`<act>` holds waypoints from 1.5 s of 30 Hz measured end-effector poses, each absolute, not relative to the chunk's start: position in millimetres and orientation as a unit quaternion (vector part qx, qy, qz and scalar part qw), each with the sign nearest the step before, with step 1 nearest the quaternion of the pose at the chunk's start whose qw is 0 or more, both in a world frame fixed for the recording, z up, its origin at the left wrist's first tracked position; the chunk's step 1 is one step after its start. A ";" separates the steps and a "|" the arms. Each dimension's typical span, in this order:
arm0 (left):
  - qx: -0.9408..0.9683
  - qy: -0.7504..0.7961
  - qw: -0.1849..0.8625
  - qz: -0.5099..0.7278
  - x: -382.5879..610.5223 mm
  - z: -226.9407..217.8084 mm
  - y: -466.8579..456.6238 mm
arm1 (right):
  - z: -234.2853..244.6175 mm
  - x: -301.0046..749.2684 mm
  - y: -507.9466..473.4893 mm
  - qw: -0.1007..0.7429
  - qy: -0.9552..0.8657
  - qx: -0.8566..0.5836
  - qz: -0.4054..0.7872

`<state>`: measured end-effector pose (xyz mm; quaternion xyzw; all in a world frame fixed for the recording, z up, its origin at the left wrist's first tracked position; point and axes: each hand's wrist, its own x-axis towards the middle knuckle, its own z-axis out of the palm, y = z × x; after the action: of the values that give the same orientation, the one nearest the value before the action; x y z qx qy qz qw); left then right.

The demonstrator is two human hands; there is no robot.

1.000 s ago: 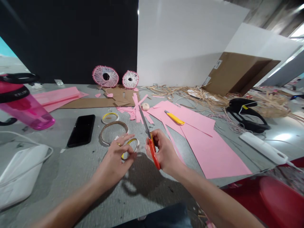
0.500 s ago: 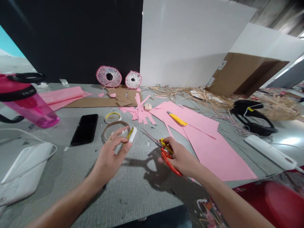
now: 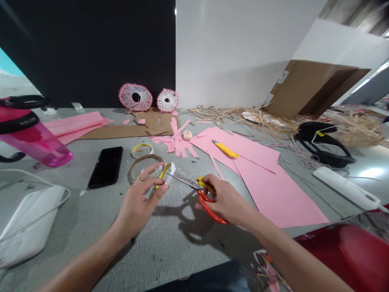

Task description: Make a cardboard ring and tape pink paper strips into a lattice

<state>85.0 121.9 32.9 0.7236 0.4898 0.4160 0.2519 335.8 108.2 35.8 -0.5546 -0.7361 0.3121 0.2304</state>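
My left hand (image 3: 141,198) is closed on a small roll of white tape (image 3: 172,173) with a yellow inner ring, held on edge between thumb and fingers. My right hand (image 3: 225,195) grips scissors (image 3: 212,211) with one red and one yellow handle. Their blades point left, and the tips reach the tape's edge. Whether they bite into it, I cannot tell. Just behind my left hand lies a larger brown ring (image 3: 133,163), partly covered by my fingers. A second white roll with a yellow inside (image 3: 142,151) lies flat beyond it.
Pink paper sheets (image 3: 273,194) lie at right with a yellow cutter (image 3: 225,149). Pink strips (image 3: 179,146) and a round wooden piece (image 3: 187,135) sit mid-table. A phone (image 3: 106,167), a pink bottle (image 3: 45,142) and a white power bank (image 3: 33,227) are at left. Threaded rings (image 3: 135,97) stand behind.
The scissors have moved left, bringing their blade tips from beside the tape roll to its edge. My left hand stays nearly in place, still holding the roll. The view has shifted slightly.
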 end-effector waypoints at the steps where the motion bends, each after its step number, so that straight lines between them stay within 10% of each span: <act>1: 0.724 0.491 0.253 0.414 85.1 33.0 121.7 | 34.8 336.2 108.7 0.232 -0.736 -0.554 0.313; 26: 0.760 0.515 0.215 0.334 79.1 14.3 129.1 | 32.0 358.0 116.6 0.273 -0.718 -0.583 0.264; 38: 0.464 0.402 0.584 0.530 84.6 42.4 129.1 | 35.1 368.4 100.4 0.179 -0.780 -0.556 0.226; 45: 0.598 0.465 0.459 0.464 82.4 40.3 123.6 | 40.2 358.6 99.3 0.149 -0.797 -0.546 0.212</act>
<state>82.4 123.6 40.3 0.5980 0.4649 0.4643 0.4590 358.6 99.3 40.2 -0.5458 -0.7969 0.2118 0.1491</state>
